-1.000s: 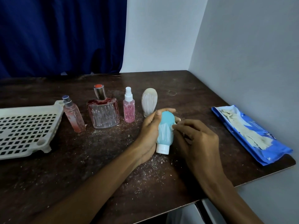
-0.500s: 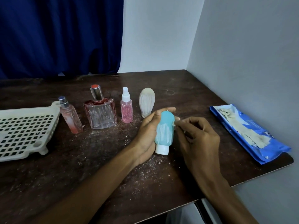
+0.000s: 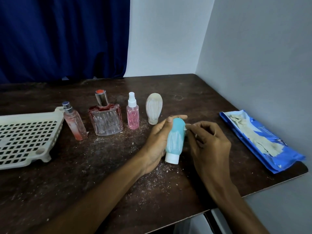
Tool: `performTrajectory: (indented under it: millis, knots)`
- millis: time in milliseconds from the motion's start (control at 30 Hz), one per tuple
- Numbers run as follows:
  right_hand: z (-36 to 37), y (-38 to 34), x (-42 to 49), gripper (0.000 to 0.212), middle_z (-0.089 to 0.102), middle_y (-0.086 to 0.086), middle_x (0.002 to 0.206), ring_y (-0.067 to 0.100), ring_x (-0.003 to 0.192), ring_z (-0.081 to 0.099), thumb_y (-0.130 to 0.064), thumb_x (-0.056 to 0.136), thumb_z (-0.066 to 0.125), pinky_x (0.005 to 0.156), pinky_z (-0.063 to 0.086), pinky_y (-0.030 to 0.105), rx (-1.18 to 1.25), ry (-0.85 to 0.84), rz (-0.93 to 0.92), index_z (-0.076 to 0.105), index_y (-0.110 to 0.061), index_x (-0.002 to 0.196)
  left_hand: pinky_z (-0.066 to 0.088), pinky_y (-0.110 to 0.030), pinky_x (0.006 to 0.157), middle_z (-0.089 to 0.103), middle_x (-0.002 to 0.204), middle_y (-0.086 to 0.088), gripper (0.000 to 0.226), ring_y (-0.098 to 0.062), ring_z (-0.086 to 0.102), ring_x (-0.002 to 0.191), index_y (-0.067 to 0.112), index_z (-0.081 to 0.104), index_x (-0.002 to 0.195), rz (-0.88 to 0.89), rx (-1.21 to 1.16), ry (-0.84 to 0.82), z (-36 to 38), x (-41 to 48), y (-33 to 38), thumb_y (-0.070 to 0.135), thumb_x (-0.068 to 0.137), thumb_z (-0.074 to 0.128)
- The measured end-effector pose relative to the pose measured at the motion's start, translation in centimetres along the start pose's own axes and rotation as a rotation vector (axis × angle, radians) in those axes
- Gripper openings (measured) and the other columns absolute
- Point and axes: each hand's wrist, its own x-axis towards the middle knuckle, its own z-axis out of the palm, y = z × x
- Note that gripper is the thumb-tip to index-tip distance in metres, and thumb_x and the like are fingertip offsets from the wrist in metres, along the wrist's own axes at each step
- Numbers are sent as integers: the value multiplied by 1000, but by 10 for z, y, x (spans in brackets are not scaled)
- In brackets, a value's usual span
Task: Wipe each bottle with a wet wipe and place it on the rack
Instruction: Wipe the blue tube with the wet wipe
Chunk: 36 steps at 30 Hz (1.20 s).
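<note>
Head view: a person's two bare forearms reach over a dark wooden table (image 3: pixel 84 174) dusted with pale crumbs. The left hand (image 3: pixel 157 144) grips a teal bottle (image 3: pixel 175 139) with a white cap, streaked with white residue. It is held tilted just above the table near the middle, cap toward the person, with the thumb and fingers (image 3: pixel 168 119) wrapped around its rounded end. The right hand (image 3: pixel 209 146) is beside it, its fingers (image 3: pixel 202 127) curled and the tips pinched together against the bottle's upper side; whether they hold anything is too small to tell.

Behind the hands four bottles stand in a row: a slim pink bottle (image 3: pixel 74 122), a square glass bottle (image 3: pixel 106 119) with a silver cap, a pink spray bottle (image 3: pixel 132 114) and a beige bottle (image 3: pixel 154 108) standing on its cap. A cream plastic rack (image 3: pixel 28 137) with a slotted floor sits at the left edge, touching the slim pink bottle. A blue pack of wipes (image 3: pixel 263 141) lies open at the right edge. A blue curtain (image 3: pixel 59 36) and pale walls (image 3: pixel 253 48) stand behind.
</note>
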Motion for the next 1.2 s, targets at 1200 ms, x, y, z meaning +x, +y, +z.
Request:
performTrajectory:
  millis: [1200]
  knots:
    - [-15,-23,7,18,72,2,96,14,85,70,0,80,77,69,60,33,42,-185,-145,78,-7,96,56,-29,89,73,109,-11,36,-15,69,97,14,60,135,-126,-270,-17,-7,5,7,25,103,48]
